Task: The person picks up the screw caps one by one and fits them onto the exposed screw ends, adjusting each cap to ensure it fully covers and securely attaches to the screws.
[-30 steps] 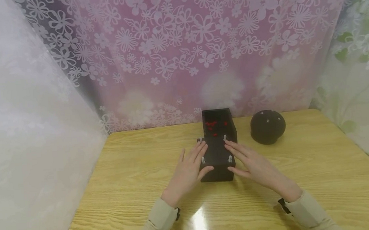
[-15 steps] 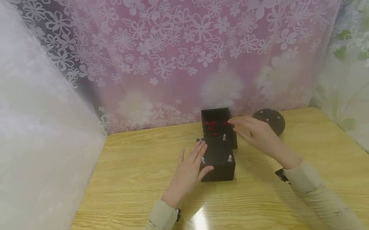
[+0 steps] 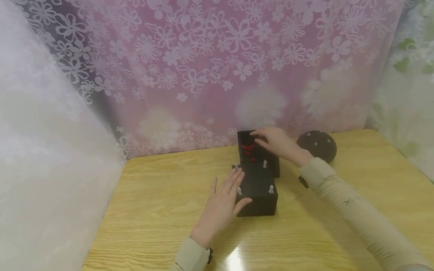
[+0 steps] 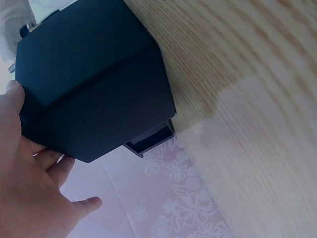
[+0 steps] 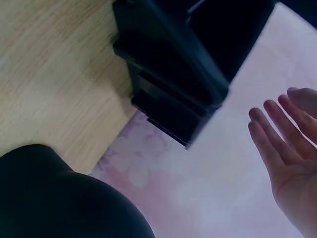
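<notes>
My left hand (image 3: 219,207) rests along the left side of a black box (image 3: 256,181), its fingers straight and thumb spread at the front corner. Several short silvery pegs (image 3: 271,189) stand up from the box top. Seen from the left wrist, the fingertips touch the edges of the dark box (image 4: 99,84). Behind that box is a black open bin (image 3: 274,165) with small red pieces (image 3: 248,150) in it. My right hand (image 3: 276,141) is over the bin's right side, partly covering it. In the right wrist view the right hand (image 5: 292,158) is apart from the bin, fingers loosely extended, nothing held.
A round black object (image 3: 321,146) with several small silvery pegs on top stands right of the bin, partly behind the right forearm. All sit on a wood-grain table (image 3: 161,199). A pink flowered curtain (image 3: 196,69) hangs close behind the bin.
From the right edge of the box, my right hand has gone away from me and then left, over the bin. The left hand has stayed at the box.
</notes>
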The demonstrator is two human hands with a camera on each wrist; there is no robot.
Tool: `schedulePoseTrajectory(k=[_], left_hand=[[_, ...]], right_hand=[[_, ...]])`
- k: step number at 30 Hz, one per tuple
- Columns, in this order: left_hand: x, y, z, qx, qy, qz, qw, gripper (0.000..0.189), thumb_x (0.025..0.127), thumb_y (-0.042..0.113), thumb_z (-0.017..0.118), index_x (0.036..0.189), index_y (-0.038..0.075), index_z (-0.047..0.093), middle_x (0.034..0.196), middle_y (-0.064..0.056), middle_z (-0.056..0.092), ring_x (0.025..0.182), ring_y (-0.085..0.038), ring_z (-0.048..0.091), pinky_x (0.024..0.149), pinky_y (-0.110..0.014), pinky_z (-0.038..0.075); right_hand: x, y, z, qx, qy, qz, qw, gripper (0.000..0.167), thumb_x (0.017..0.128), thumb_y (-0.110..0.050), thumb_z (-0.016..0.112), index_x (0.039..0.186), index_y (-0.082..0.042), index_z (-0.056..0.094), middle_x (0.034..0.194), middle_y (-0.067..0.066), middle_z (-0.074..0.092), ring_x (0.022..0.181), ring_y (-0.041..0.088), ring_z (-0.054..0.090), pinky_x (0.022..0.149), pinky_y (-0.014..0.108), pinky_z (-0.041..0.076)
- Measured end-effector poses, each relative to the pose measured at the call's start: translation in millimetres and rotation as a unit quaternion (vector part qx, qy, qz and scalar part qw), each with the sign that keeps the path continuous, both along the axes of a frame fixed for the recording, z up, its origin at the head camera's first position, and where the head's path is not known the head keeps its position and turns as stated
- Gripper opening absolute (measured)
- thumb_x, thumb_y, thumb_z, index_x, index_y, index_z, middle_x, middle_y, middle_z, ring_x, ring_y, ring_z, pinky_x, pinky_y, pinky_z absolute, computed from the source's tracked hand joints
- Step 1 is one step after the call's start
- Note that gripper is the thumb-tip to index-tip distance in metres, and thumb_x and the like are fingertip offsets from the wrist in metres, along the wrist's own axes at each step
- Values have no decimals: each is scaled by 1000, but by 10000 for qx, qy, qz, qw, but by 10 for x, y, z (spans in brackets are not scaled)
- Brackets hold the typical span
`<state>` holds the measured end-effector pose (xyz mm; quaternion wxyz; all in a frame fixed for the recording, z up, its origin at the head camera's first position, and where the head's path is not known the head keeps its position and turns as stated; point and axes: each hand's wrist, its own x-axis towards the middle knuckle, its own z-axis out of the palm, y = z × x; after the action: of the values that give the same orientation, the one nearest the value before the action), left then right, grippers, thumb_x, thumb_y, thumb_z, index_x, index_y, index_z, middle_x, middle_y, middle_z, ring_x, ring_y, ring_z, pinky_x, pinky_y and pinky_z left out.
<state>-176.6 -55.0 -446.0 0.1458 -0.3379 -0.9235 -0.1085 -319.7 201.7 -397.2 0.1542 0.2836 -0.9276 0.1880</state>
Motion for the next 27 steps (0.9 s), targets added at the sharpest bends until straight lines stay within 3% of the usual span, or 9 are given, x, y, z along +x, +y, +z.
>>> schedulePoseTrajectory(k=[9,18,27], left_hand=[[-13,-15,-22,0,142,1,9999,75,104,55,44,160,8,29,167,-5,26,154,-20,22,122,-59,17],[-19,-14,-30,13,45,55,10000,75,104,55,43,161,9,28,167,-3,25,154,-19,22,123,-59,16],[-31,-28,-41,58,202,13,9998,75,104,57,41,161,10,28,167,-3,27,154,-19,23,122,-58,19]], right_hand=[[-310,-165,-195,306,-1134,96,9930,25,97,-8,67,119,3,71,114,19,72,102,35,69,91,49,56],[-450,-242,-369,1107,-1068,432,9872,25,96,-5,67,118,3,72,116,21,72,109,38,68,96,50,54],[-540,-341,-459,1433,-1120,235,9830,24,95,-4,65,117,4,73,112,21,73,102,39,70,90,49,57]])
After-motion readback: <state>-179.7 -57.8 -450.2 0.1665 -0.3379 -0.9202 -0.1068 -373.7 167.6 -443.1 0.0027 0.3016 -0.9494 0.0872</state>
